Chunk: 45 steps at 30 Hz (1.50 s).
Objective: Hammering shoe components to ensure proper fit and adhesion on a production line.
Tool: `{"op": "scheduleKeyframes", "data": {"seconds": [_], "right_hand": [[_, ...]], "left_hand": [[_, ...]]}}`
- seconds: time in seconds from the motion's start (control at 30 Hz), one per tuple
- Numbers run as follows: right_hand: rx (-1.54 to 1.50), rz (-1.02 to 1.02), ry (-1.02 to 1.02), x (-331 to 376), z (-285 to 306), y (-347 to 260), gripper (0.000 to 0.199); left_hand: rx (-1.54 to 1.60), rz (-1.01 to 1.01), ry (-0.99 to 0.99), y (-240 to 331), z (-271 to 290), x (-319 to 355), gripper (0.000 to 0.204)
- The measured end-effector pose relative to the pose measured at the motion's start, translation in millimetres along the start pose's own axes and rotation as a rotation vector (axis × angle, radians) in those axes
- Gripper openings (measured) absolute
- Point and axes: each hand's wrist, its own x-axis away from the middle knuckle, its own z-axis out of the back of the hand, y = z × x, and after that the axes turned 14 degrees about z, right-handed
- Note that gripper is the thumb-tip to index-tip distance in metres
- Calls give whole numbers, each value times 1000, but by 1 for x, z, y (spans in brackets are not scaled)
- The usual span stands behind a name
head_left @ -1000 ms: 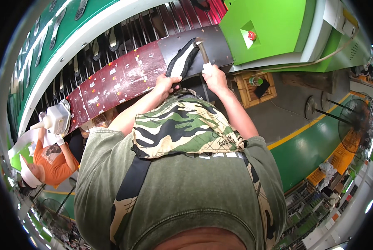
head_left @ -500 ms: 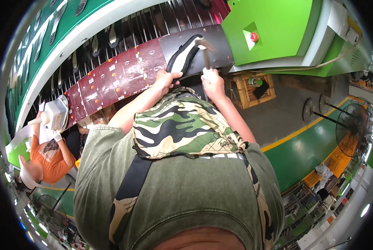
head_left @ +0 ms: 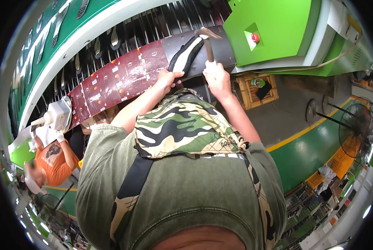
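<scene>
A black shoe upper (head_left: 185,59) lies on the dark grey end of the bench, its long white underside facing up. My left hand (head_left: 167,81) grips its near end, thumb on top. In my right hand (head_left: 218,81) is a hammer (head_left: 209,51), held by its white handle with the fingers wrapped round. The hammer's head, blurred by motion, is over the far tip of the shoe upper; whether it touches is unclear.
Dark red sheeting (head_left: 119,79) covers the bench to the left. Beyond runs a rack with shoe lasts (head_left: 114,39). A green machine (head_left: 269,29) with a red button stands at right, near a wooden stool (head_left: 247,93). A person in orange (head_left: 57,160) works at far left.
The hammer's head has shifted away from me to the far tip of the shoe upper. My left hand keeps its grip. At far left, the person's head and arms have shifted a little.
</scene>
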Motion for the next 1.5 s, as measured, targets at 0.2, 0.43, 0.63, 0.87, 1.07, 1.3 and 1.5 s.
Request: {"op": "scheduleKeyframes", "data": {"seconds": [0.2, 0.43, 0.63, 0.87, 1.07, 1.3, 1.5], "right_hand": [[265, 7, -95, 27, -29, 55, 23], [-216, -5, 299, 26, -21, 10, 25], [-101, -116, 41, 7, -1, -4, 30], [166, -44, 16, 23, -20, 53, 32], [-143, -88, 372, -12, -3, 42, 30], [1, -53, 102, -31, 9, 34, 32], [-81, -350, -88, -23, -6, 44, 25]], "left_hand": [[-18, -1, -39, 1, -5, -1, 29], [-42, -6, -5, 6, -3, 5, 30], [-37, -23, -12, -2, 1, 4, 33], [-49, 0, -6, 0, -1, 8, 34], [-47, 0, 15, 5, -1, 16, 35], [20, -17, -1, -6, 5, 7, 28], [62, 10, -31, -2, 8, 18, 36]]}}
